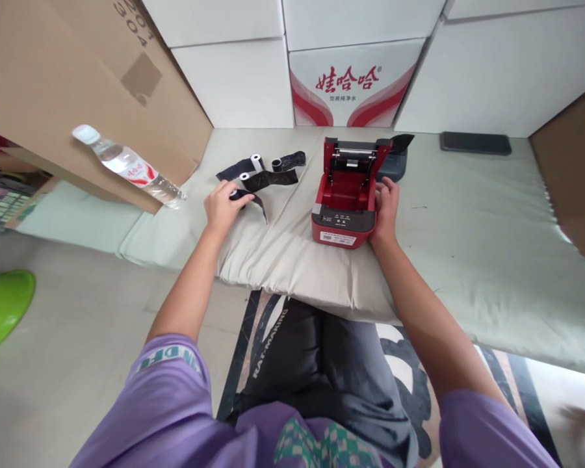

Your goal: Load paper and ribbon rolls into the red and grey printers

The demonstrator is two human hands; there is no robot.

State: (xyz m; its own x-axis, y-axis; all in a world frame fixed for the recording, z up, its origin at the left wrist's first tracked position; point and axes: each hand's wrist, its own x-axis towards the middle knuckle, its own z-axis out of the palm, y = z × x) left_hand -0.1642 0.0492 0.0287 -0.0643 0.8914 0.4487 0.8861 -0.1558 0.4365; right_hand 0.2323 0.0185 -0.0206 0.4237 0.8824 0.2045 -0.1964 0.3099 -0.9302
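Observation:
A red and black label printer [344,218] stands on the cushioned bench with its lid raised and its red inner bay exposed. My right hand [386,207] grips the printer's right side, fingers curled along it. To the left, my left hand [223,203] is closed on a small roll of black ribbon [244,195], whose loose end hangs over the cloth. Just beyond that hand lie more black ribbon rolls: one with a white core [273,178], another white-cored roll [244,168] behind it, and a dark-cored one [290,160].
A water bottle [131,169] stands at the left beside a large cardboard box [78,84]. White cartons [353,84] line the back. A dark object [394,166] sits behind the printer, and a black phone [475,143] lies at the back right. A green stool [4,305] is on the floor.

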